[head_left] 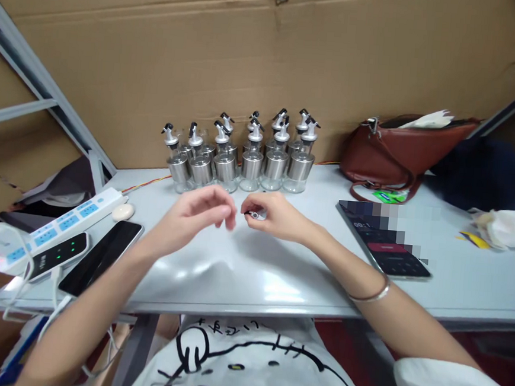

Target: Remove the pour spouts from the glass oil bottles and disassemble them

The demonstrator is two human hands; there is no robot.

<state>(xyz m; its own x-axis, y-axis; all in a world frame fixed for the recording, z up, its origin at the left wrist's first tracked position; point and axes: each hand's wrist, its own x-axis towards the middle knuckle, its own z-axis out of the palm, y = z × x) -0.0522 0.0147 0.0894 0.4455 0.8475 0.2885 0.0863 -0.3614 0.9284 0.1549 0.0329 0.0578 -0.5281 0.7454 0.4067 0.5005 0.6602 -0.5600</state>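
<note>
Holding a small part [254, 215], dark and shiny, I pinch it between the thumb and first fingers of my right hand [277, 217]. The other fingers on that hand are tucked in. It is just above the tabletop [277, 281], out in front of me.

My left hand [198, 212] is just beside it, almost touching. Its fingers curl in and the tips bunch up near the thumb. They are blurry, so I cannot tell if they pinch anything.

Right now both hands meet over the little part, and the right one has it. I think a thing this tiny can slip out fast, so it needs a tight, slow pinch.

Behind my hands stand the glass bottles [242, 162], bunched close, with metal bands and pour tops. They are near the cardboard wall [251, 50].

On my left lie a power strip [68, 221], a black box with green lights [59, 254] and a dark phone [101, 255]. On my right are another phone [390, 257] and a brown bag [403, 151]. A thin bracelet [372, 295] sits on my right wrist.
</note>
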